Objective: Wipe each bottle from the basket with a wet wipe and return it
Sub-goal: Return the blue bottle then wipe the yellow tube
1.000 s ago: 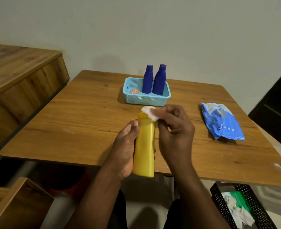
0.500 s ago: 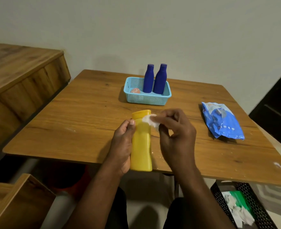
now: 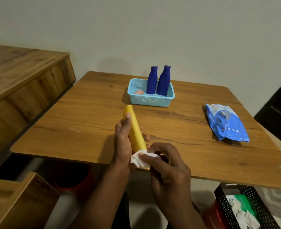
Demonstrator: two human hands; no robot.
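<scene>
My left hand (image 3: 122, 139) grips a yellow bottle (image 3: 135, 131) above the near edge of the wooden table (image 3: 80, 123), its top tilted away to the left. My right hand (image 3: 167, 164) pinches a white wet wipe (image 3: 139, 159) against the bottle's near, lower end. A light blue basket (image 3: 150, 100) stands at the back of the table with two dark blue bottles (image 3: 152, 82) (image 3: 164, 80) upright in it and a small orange-pink object (image 3: 139, 92) lying at its left end.
A blue pack of wet wipes (image 3: 226, 124) lies on the table's right side. A black perforated bin (image 3: 245, 207) with wipes and something green sits on the floor at lower right. Wooden furniture (image 3: 25, 83) flanks the left, and a wooden piece (image 3: 20, 200) stands at lower left.
The wipe in my right hand has slid from the bottle's top down to its near end. The bottle has turned edge-on and tilted left in my left hand.
</scene>
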